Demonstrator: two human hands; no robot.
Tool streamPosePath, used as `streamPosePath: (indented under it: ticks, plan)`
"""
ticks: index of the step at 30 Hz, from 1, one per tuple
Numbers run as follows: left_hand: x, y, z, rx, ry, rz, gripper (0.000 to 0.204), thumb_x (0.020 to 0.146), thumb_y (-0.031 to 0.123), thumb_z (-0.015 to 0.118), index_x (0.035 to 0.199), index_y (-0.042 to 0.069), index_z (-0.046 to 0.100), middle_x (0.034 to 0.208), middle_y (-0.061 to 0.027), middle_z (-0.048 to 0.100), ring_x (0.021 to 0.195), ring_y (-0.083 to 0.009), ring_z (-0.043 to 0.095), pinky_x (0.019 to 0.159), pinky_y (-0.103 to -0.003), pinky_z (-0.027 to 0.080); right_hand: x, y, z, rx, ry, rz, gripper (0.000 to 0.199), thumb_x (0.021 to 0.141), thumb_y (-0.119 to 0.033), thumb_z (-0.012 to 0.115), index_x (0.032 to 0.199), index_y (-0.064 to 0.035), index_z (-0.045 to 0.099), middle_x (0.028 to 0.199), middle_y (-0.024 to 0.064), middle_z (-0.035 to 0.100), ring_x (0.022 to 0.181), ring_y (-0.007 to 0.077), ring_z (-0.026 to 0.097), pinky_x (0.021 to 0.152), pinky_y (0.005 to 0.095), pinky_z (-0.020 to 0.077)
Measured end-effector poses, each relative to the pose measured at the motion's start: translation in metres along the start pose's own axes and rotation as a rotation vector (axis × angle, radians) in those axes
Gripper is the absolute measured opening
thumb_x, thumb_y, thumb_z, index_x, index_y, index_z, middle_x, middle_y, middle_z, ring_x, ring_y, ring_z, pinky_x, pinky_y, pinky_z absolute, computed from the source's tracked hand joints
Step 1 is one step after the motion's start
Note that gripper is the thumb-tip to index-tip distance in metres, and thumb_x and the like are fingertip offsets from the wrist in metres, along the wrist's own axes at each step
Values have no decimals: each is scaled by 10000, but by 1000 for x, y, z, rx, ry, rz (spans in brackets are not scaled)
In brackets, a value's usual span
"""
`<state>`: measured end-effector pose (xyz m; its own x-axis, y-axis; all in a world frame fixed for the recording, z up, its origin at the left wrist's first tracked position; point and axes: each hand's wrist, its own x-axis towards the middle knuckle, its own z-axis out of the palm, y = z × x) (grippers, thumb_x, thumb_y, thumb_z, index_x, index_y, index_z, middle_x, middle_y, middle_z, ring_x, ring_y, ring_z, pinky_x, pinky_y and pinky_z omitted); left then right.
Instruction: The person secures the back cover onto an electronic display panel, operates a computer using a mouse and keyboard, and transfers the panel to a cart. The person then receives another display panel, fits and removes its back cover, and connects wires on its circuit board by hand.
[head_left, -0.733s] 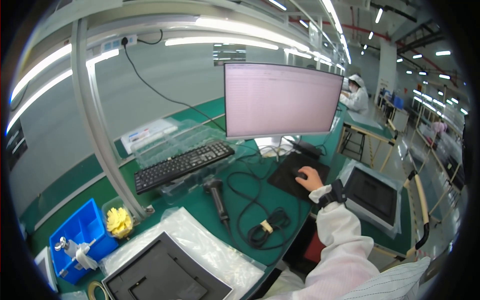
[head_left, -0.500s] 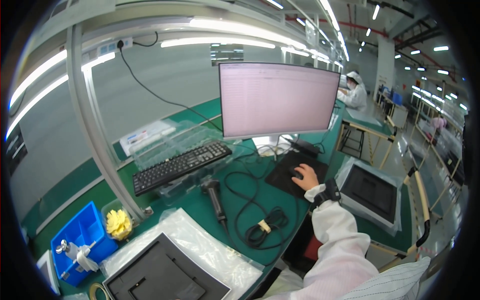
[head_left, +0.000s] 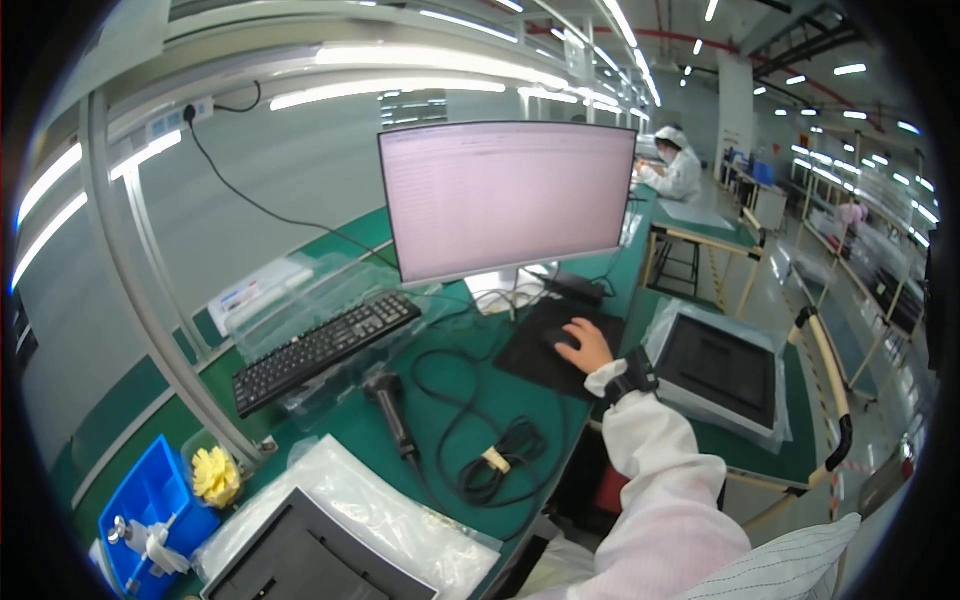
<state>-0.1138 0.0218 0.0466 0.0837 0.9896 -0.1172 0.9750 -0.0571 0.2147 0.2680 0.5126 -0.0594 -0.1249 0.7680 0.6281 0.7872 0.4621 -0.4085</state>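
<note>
My right hand [head_left: 588, 346] rests with curved fingers over a dark computer mouse, mostly hidden beneath it. Under it lies a black mouse pad [head_left: 530, 356]. A black band circles my right wrist, over the white sleeve. Behind the pad stands a monitor [head_left: 510, 205] with a pale pinkish screen. To its left, a black keyboard [head_left: 325, 350] is propped on clear plastic trays [head_left: 300, 300]. A black handheld scanner [head_left: 392, 415] lies on the green table, its cable [head_left: 500, 462] coiled and tied beside it. My left hand is out of view.
At the near left, a dark flat panel [head_left: 315, 555] lies on plastic bags [head_left: 420, 535]. Beside it are a blue bin [head_left: 150, 510] and a tub of yellow pieces [head_left: 215, 475]. Another panel [head_left: 720, 370] sits on a cart at right. A person in white [head_left: 675, 170] works farther back.
The whole view has shifted, so the table and monitor appear farther left. My right hand stays on the mouse over the pad.
</note>
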Motion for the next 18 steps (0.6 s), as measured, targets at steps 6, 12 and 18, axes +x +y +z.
streamPosePath:
  ticks: [6,12,18]
  plan:
    - [0,0,3,39,-7,-6,635,726,350,600,1280,82,443,1133,-199,439,1043,-361,424,919,-449,316,1,-16,19,-159,-38,-63,486,679,-391,676,1084,-134,594,1240,131,462,1091,322,471,891,412,419]
    - [0,-1,7,15,13,4,632,736,362,588,1285,89,440,1140,-205,438,1052,-367,419,918,-457,314,-3,-15,21,-268,-35,-50,456,674,-291,689,1102,-175,580,1262,118,438,1080,325,474,859,415,445]
    - [-1,-2,7,42,31,21,625,740,361,585,1283,88,443,1134,-204,442,1052,-365,425,915,-455,317,-3,-12,18,-229,-4,-25,444,671,-250,680,1093,-155,580,1219,139,465,1050,339,491,872,397,441]
